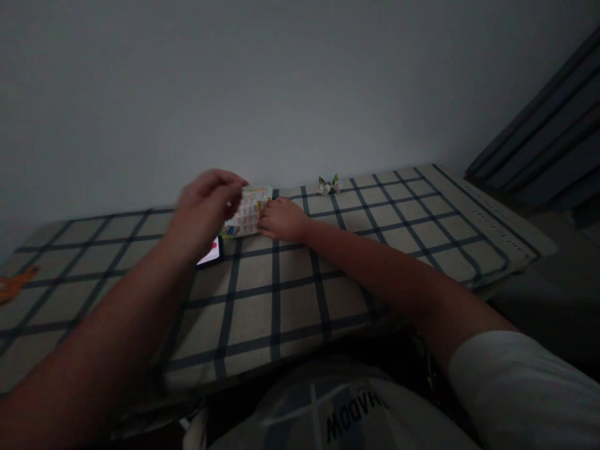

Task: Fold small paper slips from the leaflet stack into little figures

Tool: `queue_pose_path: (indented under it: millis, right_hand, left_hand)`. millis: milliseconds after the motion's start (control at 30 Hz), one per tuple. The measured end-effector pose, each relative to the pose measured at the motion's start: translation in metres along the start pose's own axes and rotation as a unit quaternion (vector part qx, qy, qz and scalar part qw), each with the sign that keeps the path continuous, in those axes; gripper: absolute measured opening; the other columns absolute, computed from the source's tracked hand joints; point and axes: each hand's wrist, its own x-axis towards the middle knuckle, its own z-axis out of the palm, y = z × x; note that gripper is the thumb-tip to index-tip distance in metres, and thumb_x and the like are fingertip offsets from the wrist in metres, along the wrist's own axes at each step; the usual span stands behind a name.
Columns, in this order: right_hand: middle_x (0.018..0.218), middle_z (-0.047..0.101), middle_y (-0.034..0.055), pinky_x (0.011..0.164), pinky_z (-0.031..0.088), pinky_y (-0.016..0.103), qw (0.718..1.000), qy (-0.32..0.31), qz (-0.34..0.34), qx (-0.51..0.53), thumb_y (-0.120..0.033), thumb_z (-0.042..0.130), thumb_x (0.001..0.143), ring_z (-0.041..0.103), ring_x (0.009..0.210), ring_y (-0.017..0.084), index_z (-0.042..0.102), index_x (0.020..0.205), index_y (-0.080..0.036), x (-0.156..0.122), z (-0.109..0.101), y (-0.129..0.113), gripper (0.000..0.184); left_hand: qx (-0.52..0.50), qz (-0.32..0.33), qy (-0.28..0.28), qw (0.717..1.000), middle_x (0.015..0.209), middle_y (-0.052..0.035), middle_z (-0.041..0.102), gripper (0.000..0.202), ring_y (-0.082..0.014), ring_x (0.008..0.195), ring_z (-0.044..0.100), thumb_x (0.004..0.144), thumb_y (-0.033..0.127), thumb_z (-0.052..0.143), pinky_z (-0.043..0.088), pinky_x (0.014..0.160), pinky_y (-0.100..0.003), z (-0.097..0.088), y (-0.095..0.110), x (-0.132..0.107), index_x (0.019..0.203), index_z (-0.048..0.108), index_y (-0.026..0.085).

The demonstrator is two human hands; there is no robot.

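A printed plastic packet (248,214), whitish with rows of small red marks and green and yellow edges, lies on the checked tablecloth (300,275) near the wall. My right hand (285,220) rests at its right edge, its fingers curled onto it. Raised over the packet's left side is my left hand (206,206), blurred, with thumb and fingers drawn together. Whatever may be between those fingertips is too small and smeared to make out. Below my left wrist, a phone (212,252) with a lit screen is partly covered.
Crumpled pieces of patterned wrapper or paper (329,185) sit at the back by the wall. An orange object (16,284) lies at the far left. A dark pleated curtain (548,119) hangs on the right. The table's front edge runs close to my body.
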Motion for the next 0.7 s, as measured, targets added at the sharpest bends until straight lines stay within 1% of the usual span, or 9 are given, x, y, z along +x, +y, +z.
queue_pose_path:
  millis: [67,133,200,300,400,467,533,633,700]
  right_hand:
    - [0.114,0.075,0.0159,0.089,0.040,0.041,1.000,0.008,-0.008,0.015,-0.030,0.053,0.101,0.064,0.105,0.029,0.077,0.104,-0.014,-0.002,-0.003,0.003,0.028]
    - [0.108,0.075,0.0171,0.087,0.042,0.039,0.997,0.029,0.052,0.053,-0.028,0.054,0.100,0.065,0.098,0.027,0.076,0.102,-0.011,-0.005,-0.002,0.011,0.028]
    - [0.105,0.075,0.0140,0.089,0.043,0.035,0.983,0.077,0.099,0.131,-0.025,0.052,0.099,0.064,0.098,0.023,0.074,0.097,-0.012,-0.009,0.002,0.022,0.025]
    - [0.093,0.072,0.0077,0.085,0.047,0.031,0.925,0.161,0.181,0.292,-0.024,0.055,0.095,0.064,0.088,0.019,0.067,0.089,-0.015,-0.013,0.011,0.039,0.016]
    - [0.086,0.068,0.0014,0.079,0.052,0.028,0.817,0.255,0.240,0.458,-0.030,0.057,0.094,0.064,0.082,0.016,0.059,0.094,-0.020,-0.013,0.016,0.050,0.010]
    - [0.079,0.064,-0.0014,0.073,0.054,0.027,0.763,0.283,0.248,0.525,-0.041,0.060,0.095,0.063,0.074,0.014,0.056,0.096,-0.023,-0.013,0.015,0.054,0.019]
    - [0.082,0.065,-0.0014,0.068,0.056,0.026,0.720,0.305,0.257,0.568,-0.051,0.063,0.093,0.064,0.072,0.014,0.055,0.100,-0.024,-0.012,0.012,0.056,0.029]
    - [0.085,0.067,-0.0006,0.058,0.052,0.024,0.701,0.314,0.270,0.580,-0.060,0.068,0.088,0.063,0.071,0.014,0.055,0.103,-0.025,-0.014,0.002,0.057,0.040]
    - [0.079,0.064,-0.0015,0.053,0.049,0.022,0.722,0.258,0.265,0.585,-0.061,0.072,0.085,0.060,0.067,0.013,0.059,0.099,-0.023,-0.017,-0.006,0.058,0.042]
  left_hand:
    - [0.063,0.032,-0.079,0.994,0.086,-0.0050,0.070,0.020,-0.0186,0.078,0.063,0.091,0.036,0.063,0.049,0.075,-0.031,0.009,-0.005,0.011,0.093,0.072,0.019]
    - [0.173,0.090,-0.045,0.980,0.094,-0.0082,0.071,0.022,-0.0228,0.086,0.064,0.090,0.039,0.063,0.049,0.081,-0.034,0.022,-0.015,0.021,0.091,0.073,0.020]
    - [0.203,0.097,0.007,0.974,0.096,-0.0106,0.071,0.032,-0.0244,0.091,0.064,0.096,0.045,0.054,0.048,0.085,-0.035,0.033,-0.029,0.028,0.094,0.073,0.019]
    - [0.127,0.073,0.047,0.988,0.105,-0.0107,0.073,0.040,-0.0236,0.096,0.066,0.098,0.050,0.052,0.049,0.088,-0.034,0.044,-0.051,0.032,0.109,0.072,0.017]
    - [0.013,0.021,0.084,0.996,0.110,-0.0090,0.075,0.059,-0.0226,0.096,0.069,0.081,0.053,0.076,0.053,0.085,-0.031,0.049,-0.064,0.030,0.126,0.066,0.017]
    - [-0.040,-0.003,0.075,0.996,0.107,-0.0083,0.077,0.059,-0.0235,0.094,0.071,0.075,0.054,0.081,0.056,0.083,-0.032,0.051,-0.065,0.029,0.119,0.070,0.016]
    - [-0.077,-0.022,0.060,0.995,0.101,-0.0083,0.079,0.052,-0.0255,0.092,0.073,0.077,0.057,0.077,0.058,0.084,-0.035,0.053,-0.063,0.028,0.109,0.074,0.016]
    - [-0.114,-0.038,0.055,0.991,0.099,-0.0091,0.080,0.051,-0.0274,0.088,0.075,0.078,0.058,0.078,0.061,0.081,-0.039,0.057,-0.055,0.026,0.106,0.076,0.015]
    - [-0.156,-0.051,0.061,0.985,0.103,-0.0104,0.080,0.050,-0.0281,0.091,0.075,0.079,0.057,0.078,0.062,0.083,-0.040,0.061,-0.049,0.024,0.108,0.076,0.016]
